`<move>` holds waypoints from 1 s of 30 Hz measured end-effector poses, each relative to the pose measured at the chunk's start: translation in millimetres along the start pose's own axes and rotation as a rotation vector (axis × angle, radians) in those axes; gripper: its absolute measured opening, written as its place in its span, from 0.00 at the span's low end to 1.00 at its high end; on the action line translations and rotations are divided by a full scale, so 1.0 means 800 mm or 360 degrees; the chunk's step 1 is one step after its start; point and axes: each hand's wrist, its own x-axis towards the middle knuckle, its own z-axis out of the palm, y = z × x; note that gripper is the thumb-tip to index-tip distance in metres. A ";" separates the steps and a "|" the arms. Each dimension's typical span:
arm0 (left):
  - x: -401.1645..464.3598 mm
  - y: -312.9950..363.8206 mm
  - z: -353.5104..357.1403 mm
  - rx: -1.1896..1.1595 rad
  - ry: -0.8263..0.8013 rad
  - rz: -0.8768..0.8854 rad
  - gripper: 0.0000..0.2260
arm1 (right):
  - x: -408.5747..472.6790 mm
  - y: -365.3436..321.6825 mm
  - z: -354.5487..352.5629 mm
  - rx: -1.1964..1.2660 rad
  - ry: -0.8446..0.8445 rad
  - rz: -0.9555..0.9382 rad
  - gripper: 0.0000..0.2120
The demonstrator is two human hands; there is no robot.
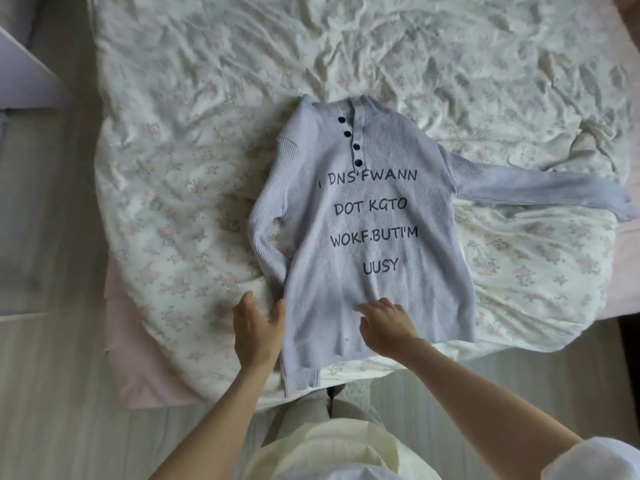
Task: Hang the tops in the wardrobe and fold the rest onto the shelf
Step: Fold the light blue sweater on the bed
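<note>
A pale lilac knit sweater (367, 230) with dark buttons and black printed lettering lies face up and spread flat on the bed. Its one sleeve stretches out to the right; the other lies bent along its left side. My left hand (258, 330) is beside the sweater's lower left edge, fingers straight, thumb touching the fabric. My right hand (386, 325) rests on the lower part of the sweater with fingers loosely extended, pressing the knit. Neither hand grips anything.
The bed (194, 140) has a rumpled white floral sheet over a pink layer, its near edge just in front of my legs. A pale piece of furniture (27, 74) stands at the far left. Light floor runs along the left and the near right.
</note>
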 end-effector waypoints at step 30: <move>0.173 0.075 -0.191 0.0432 0.0380 -0.0042 0.11 | 0.157 -0.167 -0.158 0.0265 0.0194 -0.0672 0.30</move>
